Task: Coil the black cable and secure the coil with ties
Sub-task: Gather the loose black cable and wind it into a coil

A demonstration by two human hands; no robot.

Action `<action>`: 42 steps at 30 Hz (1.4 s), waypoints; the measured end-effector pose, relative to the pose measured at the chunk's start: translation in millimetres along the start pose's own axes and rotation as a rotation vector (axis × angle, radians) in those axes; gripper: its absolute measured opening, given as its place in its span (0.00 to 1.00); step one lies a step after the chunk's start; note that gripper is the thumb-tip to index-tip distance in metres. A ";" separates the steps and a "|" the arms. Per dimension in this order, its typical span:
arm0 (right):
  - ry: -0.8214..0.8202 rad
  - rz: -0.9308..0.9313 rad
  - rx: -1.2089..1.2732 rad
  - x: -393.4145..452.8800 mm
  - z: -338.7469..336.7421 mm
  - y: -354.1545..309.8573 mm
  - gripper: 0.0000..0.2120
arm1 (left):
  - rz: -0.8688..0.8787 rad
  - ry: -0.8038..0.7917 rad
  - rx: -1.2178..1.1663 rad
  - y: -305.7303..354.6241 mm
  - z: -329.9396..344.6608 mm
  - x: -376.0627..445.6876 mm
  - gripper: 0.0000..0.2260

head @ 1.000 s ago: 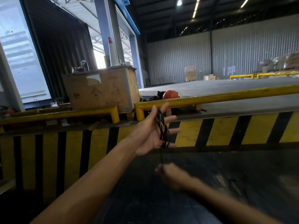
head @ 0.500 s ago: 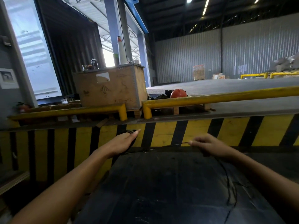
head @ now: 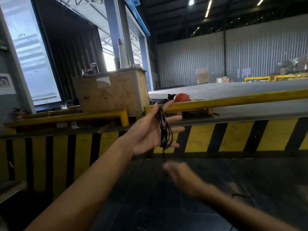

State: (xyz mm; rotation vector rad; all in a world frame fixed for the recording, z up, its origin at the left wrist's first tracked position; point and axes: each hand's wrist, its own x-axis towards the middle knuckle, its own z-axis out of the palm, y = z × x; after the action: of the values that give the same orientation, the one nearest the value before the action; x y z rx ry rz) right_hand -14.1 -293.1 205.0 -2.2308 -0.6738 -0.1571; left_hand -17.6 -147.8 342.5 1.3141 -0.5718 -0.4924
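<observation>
Overhead, black cable (head: 164,130) loops wrap the splayed left hand (head: 150,130).

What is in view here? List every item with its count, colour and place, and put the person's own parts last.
black cable: one, black, looped around the left hand's fingers, one strand hanging down toward the right hand
wooden crate: one, brown, on the raised dock left of centre
helmet: one, red-orange, behind the right rail
rails: two, yellow, along the dock edge
dock face: one, yellow and black stripes, across the middle
cone: one, white with red tip, at the crate's far edge
boxes: several, pale and brown, by the far wall
left hand: one, raised, fingers spread, palm open
right hand: one, blurred, below the coil; its grip cannot be told
</observation>
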 end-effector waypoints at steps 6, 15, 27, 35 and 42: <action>-0.246 -0.107 -0.283 3.9 -9.6 -36.3 0.10 | -0.033 0.299 0.789 -18.3 -32.4 0.7 0.20; -0.017 -0.107 -0.540 33.9 -89.3 10.5 0.15 | -0.528 0.155 1.276 -39.2 -49.1 -12.7 0.35; 0.088 -0.174 -0.153 20.8 -16.5 -20.9 0.09 | 0.019 -0.032 -0.139 -14.9 -7.5 -2.3 0.21; -0.084 -0.149 -0.401 17.3 -52.4 -39.6 0.12 | 0.138 0.389 0.732 -9.1 -43.7 -5.3 0.21; 0.196 -0.216 -0.469 29.8 -124.5 -45.4 0.11 | -0.269 0.266 1.218 -19.3 -36.7 -13.9 0.23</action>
State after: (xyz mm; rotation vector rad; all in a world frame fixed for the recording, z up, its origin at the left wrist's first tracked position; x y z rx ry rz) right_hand 0.3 -345.5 329.6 -2.5305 -0.8330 -0.6960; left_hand -4.9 -115.2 316.3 2.5938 -0.4638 -0.1343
